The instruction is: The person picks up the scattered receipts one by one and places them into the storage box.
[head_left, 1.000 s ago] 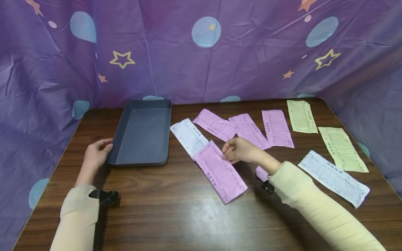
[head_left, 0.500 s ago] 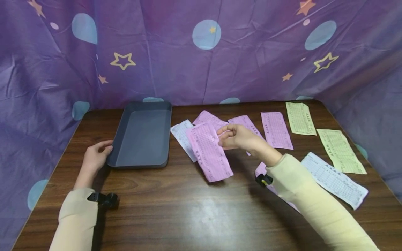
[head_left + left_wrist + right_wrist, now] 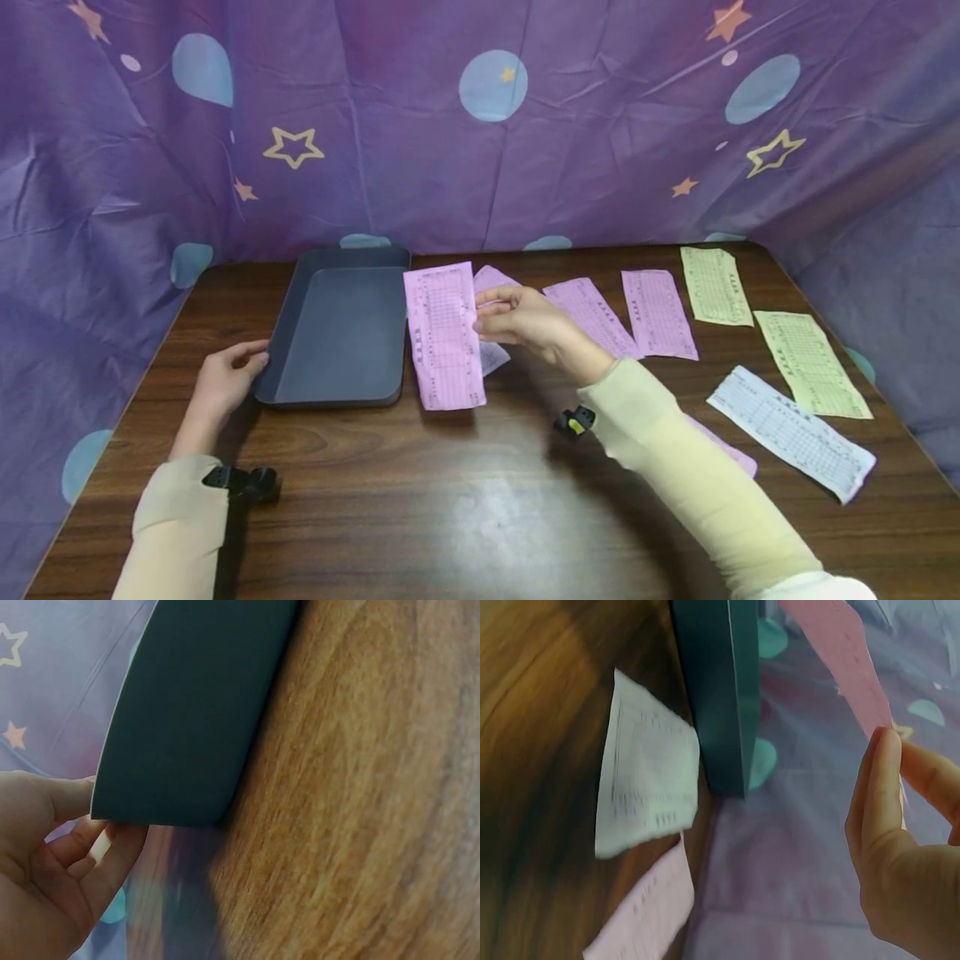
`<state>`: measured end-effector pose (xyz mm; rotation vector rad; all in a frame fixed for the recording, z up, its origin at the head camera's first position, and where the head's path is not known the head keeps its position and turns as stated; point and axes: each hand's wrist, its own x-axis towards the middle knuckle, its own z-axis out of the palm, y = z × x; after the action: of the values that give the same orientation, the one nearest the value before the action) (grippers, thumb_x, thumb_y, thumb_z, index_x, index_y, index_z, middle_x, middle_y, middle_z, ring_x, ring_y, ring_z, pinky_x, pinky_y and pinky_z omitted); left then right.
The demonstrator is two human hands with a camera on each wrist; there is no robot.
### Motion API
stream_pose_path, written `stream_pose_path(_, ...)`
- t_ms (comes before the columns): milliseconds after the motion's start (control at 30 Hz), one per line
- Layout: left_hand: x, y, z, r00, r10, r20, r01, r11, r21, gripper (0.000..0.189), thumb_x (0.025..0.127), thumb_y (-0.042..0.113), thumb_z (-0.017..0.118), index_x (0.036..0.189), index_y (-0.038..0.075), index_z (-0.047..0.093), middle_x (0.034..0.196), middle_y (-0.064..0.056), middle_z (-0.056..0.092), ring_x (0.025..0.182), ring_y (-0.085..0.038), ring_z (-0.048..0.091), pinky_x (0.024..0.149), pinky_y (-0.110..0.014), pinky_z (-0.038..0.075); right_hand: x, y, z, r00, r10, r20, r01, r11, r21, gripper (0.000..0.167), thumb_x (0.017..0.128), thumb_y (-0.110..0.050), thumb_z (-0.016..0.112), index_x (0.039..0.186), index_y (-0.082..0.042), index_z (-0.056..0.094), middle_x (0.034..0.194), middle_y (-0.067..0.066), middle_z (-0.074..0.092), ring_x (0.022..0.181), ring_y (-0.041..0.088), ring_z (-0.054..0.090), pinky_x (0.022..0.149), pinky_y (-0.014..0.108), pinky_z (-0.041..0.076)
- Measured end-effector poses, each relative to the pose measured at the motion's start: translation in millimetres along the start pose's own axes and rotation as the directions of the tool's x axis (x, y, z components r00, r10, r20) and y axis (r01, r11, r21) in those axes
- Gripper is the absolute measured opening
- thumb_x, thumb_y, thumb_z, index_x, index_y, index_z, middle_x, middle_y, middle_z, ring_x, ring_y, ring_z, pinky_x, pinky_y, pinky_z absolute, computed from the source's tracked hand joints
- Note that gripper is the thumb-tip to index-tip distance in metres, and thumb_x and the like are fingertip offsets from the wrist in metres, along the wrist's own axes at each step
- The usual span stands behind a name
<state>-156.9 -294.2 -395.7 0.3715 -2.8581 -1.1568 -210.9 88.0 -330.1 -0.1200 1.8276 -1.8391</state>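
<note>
A pink printed paper slip (image 3: pixel 446 337) is held up off the table by my right hand (image 3: pixel 528 321), pinched at its right edge between thumb and fingers. The slip hangs just right of a dark grey tray (image 3: pixel 337 333). In the right wrist view, the pinched pink slip (image 3: pixel 847 660) rises above the fingertips. My left hand (image 3: pixel 225 379) holds the tray at its front left corner. The left wrist view has the thumb and fingers of that hand (image 3: pixel 56 855) at the end of the tray wall (image 3: pixel 180 735).
A white slip (image 3: pixel 649 772) lies beside the tray, partly hidden in the head view. More pink slips (image 3: pixel 660 312), yellow-green slips (image 3: pixel 813 362) and another white slip (image 3: pixel 791 433) lie on the right of the wooden table (image 3: pixel 420 517). A purple curtain (image 3: pixel 405 125) hangs behind.
My right hand has lifted the pink slip off the table and carried it left toward the tray, turning it more upright. The left hand stays on the tray.
</note>
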Motion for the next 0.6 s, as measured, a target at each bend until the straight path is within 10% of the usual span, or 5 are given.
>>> stream_pose_path(133,-1.1,-1.2,-0.4,1.000,0.001,0.018,-0.001,1.000,-0.008,0.039,0.099,0.018,0.049,0.129,-0.005,0.055,0.123,-0.031,0.058,0.108,-0.029,0.053,0.077,-0.018,0.038,13.5,6,18,1.000,0.004,0.008,-0.005,0.998,0.070,0.045,0.086,0.014,0.050,0.130,0.011,0.041,0.082,-0.004,0.060,0.076,0.004,0.060,0.074,0.016,0.057)
stream_pose_path(367,-3.0,-3.1,-2.4,0.999,-0.003,0.039,0.003,1.000,-0.005,0.040,0.098,0.019,0.050,0.130,-0.004,0.055,0.127,-0.028,0.058,0.100,-0.018,0.054,0.074,-0.012,0.039,34.4,13,50,0.999,-0.001,-0.032,0.007,0.982,0.191,0.045,0.088,0.015,0.048,0.132,0.014,0.041,0.073,-0.004,0.059,0.070,0.005,0.059,0.071,0.015,0.057)
stream_pose_path(600,-4.4,-1.4,-2.8,0.997,-0.021,0.080,0.024,0.999,-0.039,0.043,0.099,0.022,0.048,0.133,-0.004,0.052,0.134,-0.030,0.052,0.127,-0.039,0.044,0.094,-0.037,0.040,52.4,22,74,0.996,0.021,-0.091,0.004,0.964,0.266,0.044,0.087,0.015,0.051,0.131,0.012,0.046,0.084,0.003,0.058,0.072,0.006,0.060,0.069,0.013,0.056)
